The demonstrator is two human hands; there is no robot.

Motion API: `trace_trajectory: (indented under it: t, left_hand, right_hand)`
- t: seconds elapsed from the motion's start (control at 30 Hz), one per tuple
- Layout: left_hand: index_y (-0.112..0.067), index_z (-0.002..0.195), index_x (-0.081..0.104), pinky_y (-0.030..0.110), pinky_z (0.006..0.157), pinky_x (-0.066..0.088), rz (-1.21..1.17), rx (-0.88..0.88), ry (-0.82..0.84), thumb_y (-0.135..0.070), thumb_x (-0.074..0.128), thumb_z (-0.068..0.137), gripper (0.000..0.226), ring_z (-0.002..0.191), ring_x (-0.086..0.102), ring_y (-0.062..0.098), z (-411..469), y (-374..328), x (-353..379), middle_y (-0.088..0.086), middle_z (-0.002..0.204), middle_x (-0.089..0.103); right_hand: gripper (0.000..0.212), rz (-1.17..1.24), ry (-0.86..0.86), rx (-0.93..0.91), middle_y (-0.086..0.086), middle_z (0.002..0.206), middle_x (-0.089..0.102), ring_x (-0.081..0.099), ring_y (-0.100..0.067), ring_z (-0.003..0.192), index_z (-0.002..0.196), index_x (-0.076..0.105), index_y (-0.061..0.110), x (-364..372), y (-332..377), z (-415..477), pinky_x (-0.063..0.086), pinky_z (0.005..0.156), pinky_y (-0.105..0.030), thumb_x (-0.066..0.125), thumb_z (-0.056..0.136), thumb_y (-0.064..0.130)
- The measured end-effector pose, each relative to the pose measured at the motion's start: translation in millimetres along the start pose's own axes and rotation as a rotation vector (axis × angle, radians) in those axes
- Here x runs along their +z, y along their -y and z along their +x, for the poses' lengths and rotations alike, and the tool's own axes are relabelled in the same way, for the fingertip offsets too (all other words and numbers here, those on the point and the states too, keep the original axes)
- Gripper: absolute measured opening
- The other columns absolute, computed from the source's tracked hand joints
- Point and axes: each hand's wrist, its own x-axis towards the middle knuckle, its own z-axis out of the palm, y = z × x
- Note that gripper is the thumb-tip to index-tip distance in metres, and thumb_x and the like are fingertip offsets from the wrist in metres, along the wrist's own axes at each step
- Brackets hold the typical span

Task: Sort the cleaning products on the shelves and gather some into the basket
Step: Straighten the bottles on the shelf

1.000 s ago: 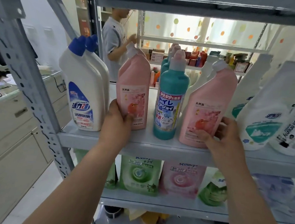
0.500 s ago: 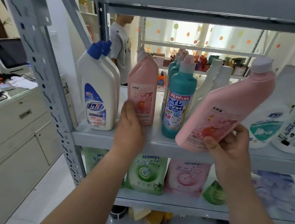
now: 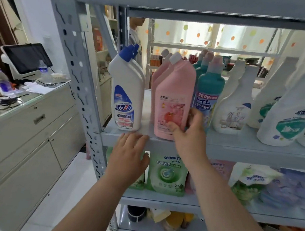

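A pink bottle with a white cap stands upright at the front edge of the grey shelf, in front of another pink bottle. My right hand grips its lower right side. My left hand hangs with relaxed fingers just below the shelf edge, holding nothing. A white bottle with a blue cap stands to the left. Teal bottles stand to the right. No basket is in view.
White spray and detergent bottles fill the shelf's right side. Green and pink refill pouches stand on the shelf below. A perforated upright post frames the left. A counter with a monitor stands left. A person stands behind the shelving.
My right hand carried the tilted pink bottle leftward and set it upright in front of the other pink bottle. My left hand let go of that bottle and dropped below the shelf edge.
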Motion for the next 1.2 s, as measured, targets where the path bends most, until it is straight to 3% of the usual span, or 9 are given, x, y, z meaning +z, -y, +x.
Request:
trace_trajectory:
  t: [0.17, 0.3, 0.43, 0.53, 0.67, 0.73, 0.93, 1.1, 1.2]
  left_hand:
    - [-0.009, 0.119, 0.069, 0.054, 0.099, 0.053, -0.016, -0.006, 0.051, -0.02, 0.08, 0.067, 0.055, 0.103, 0.062, 0.035, 3.3, -1.7, -5.6, 0.011, 0.11, 0.067]
    - [-0.011, 0.122, 0.068, 0.054, 0.103, 0.05, -0.023, -0.026, 0.101, -0.022, 0.077, 0.07, 0.055, 0.105, 0.063, 0.034, 2.9, -1.3, -7.2, 0.01, 0.112, 0.066]
    - [-0.011, 0.123, 0.068, 0.053, 0.107, 0.048, -0.014, -0.039, 0.113, -0.02, 0.077, 0.068, 0.056, 0.105, 0.064, 0.034, 2.5, -1.8, -7.2, 0.011, 0.112, 0.066]
    - [-0.012, 0.127, 0.065, 0.053, 0.111, 0.044, -0.007, -0.033, 0.132, -0.021, 0.074, 0.072, 0.056, 0.109, 0.062, 0.033, 1.8, -1.8, -7.5, 0.01, 0.116, 0.064]
    - [-0.01, 0.128, 0.065, 0.054, 0.11, 0.044, 0.011, -0.031, 0.135, -0.019, 0.075, 0.072, 0.058, 0.111, 0.062, 0.035, 0.5, -0.9, -7.5, 0.012, 0.117, 0.064]
    - [-0.009, 0.129, 0.064, 0.054, 0.112, 0.042, 0.017, -0.038, 0.119, -0.017, 0.076, 0.071, 0.059, 0.113, 0.063, 0.037, -2.0, -2.7, -6.9, 0.014, 0.12, 0.064]
    - [-0.009, 0.137, 0.059, 0.054, 0.117, 0.034, 0.088, -0.1, 0.126, -0.018, 0.077, 0.073, 0.066, 0.127, 0.057, 0.039, -3.8, -16.0, -6.4, 0.017, 0.131, 0.059]
    - [-0.002, 0.136, 0.057, 0.052, 0.084, 0.056, 0.0, -0.174, 0.085, -0.018, 0.074, 0.08, 0.06, 0.106, 0.063, 0.043, 0.2, -62.2, -5.4, 0.02, 0.119, 0.061]
    - [-0.017, 0.143, 0.044, 0.036, 0.076, 0.048, -0.236, -0.211, 0.01, -0.03, 0.066, 0.087, 0.062, 0.101, 0.061, 0.025, 21.4, -104.5, -1.6, 0.006, 0.129, 0.055]
  right_hand:
    - [0.055, -0.092, -0.009, 0.046, 0.018, 0.114, 0.061, 0.064, -0.005, 0.104, 0.129, 0.042, 0.027, 15.6, -8.2, 16.1, 0.044, 0.078, -0.009, 0.08, 0.089, 0.02]
    - [0.056, -0.134, -0.029, 0.07, 0.029, 0.106, 0.058, 0.057, 0.016, 0.091, 0.131, 0.043, 0.031, 24.5, -12.8, 18.6, 0.041, 0.075, -0.002, 0.079, 0.089, 0.021]
    - [0.045, -0.23, -0.031, 0.054, 0.015, 0.119, 0.059, 0.058, -0.007, 0.113, 0.129, 0.051, 0.028, 28.8, -14.7, 24.4, 0.045, 0.092, -0.023, 0.076, 0.091, 0.025]
    - [0.047, -0.329, -0.006, 0.063, 0.005, 0.135, 0.059, 0.056, -0.015, 0.127, 0.137, 0.047, 0.024, 31.0, -10.8, 25.3, 0.041, 0.096, -0.023, 0.07, 0.096, 0.027]
    - [0.067, -0.543, 0.13, 0.1, -0.006, 0.148, 0.053, 0.052, -0.026, 0.136, 0.155, 0.031, 0.016, 23.4, -7.3, 10.4, 0.047, 0.111, -0.039, 0.065, 0.099, 0.035]
    - [0.076, -0.696, 0.207, 0.047, -0.009, 0.144, 0.054, 0.052, -0.029, 0.131, 0.158, 0.025, 0.015, 9.5, -8.8, -8.2, 0.049, 0.108, -0.047, 0.064, 0.098, 0.041]
    - [0.045, -0.911, 0.294, -0.209, -0.001, 0.136, 0.062, 0.053, -0.023, 0.127, 0.139, 0.059, 0.02, -58.2, -32.3, -40.5, 0.042, 0.111, -0.041, 0.056, 0.1, 0.043]
    - [0.049, -1.02, 0.285, -0.204, -0.001, 0.134, 0.062, 0.054, -0.024, 0.124, 0.138, 0.061, 0.026, -127.9, -59.9, -16.9, 0.038, 0.11, -0.044, 0.058, 0.095, 0.051]
    - [0.06, -1.097, 0.317, -0.206, -0.003, 0.141, 0.057, 0.05, -0.026, 0.13, 0.144, 0.054, 0.03, -156.1, -77.6, -9.9, 0.032, 0.112, -0.046, 0.056, 0.09, 0.056]
